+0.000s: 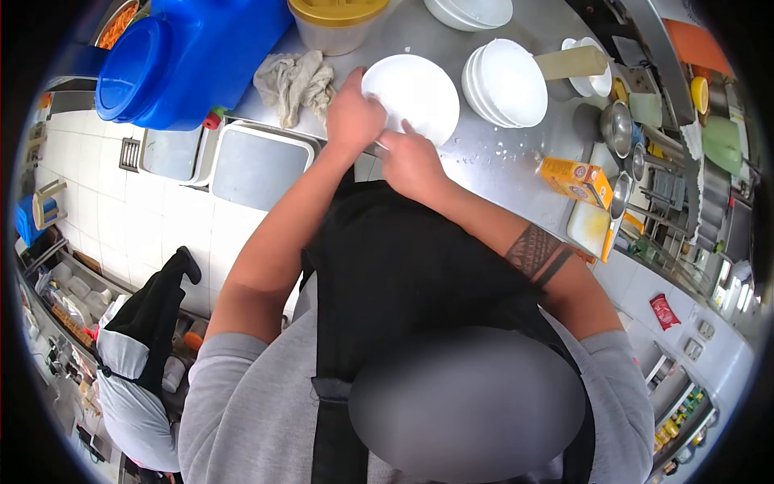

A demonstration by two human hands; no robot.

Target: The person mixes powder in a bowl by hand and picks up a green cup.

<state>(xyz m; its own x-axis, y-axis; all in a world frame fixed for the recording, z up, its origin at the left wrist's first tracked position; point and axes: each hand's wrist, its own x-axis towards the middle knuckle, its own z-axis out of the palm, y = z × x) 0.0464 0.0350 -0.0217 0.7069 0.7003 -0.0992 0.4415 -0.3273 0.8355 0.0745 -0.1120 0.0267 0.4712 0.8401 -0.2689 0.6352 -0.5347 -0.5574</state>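
Observation:
At the near edge of the steel counter, a round white dish [413, 93] is held in both hands; whether it is a plate or a shallow bowl I cannot tell. My left hand [355, 117] grips its left rim, fingers partly hidden. My right hand [413, 164] is closed at the near rim, with one finger reaching over the white surface. Just left of my left hand lies a crumpled grey-beige cloth [294, 85]. A stack of white bowls [509, 85] stands to the right of the dish.
Behind are a lidded plastic tub [339, 22] and more white bowls [472, 12]. A big blue container [185, 60] stands left. An orange-yellow box [576, 181] sits at right on the wet steel counter [504, 165]. Another person [133, 379] is at lower left.

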